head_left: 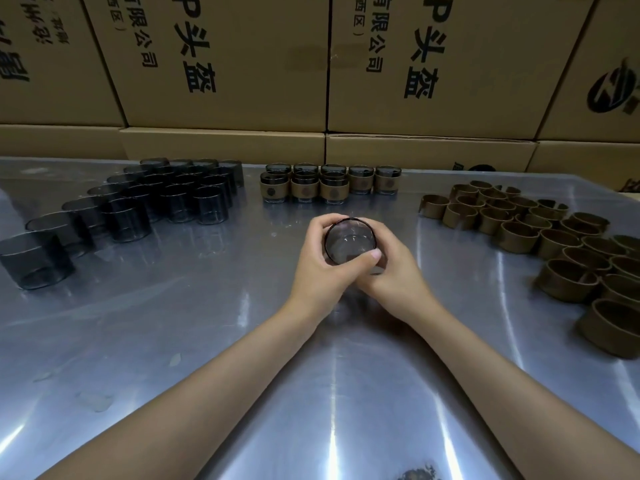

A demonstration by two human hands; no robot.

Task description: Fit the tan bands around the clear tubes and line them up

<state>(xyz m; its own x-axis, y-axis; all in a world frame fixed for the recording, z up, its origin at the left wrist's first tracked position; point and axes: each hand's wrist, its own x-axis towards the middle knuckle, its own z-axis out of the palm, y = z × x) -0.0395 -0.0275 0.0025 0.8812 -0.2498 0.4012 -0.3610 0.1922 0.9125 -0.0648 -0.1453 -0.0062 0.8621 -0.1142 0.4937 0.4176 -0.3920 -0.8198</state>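
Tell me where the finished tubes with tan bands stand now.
In the head view, the banded tubes stand at the table's far edge, centre, before the boxes, between the bare tubes left and the loose bands right.

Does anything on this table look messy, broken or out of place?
Mostly tidy. Bare tubes and finished banded tubes stand in rows, while the loose tan bands sit in a looser, jumbled cluster. A few pale scraps lie on the metal table. Both hands hold one tube; nothing looks broken.
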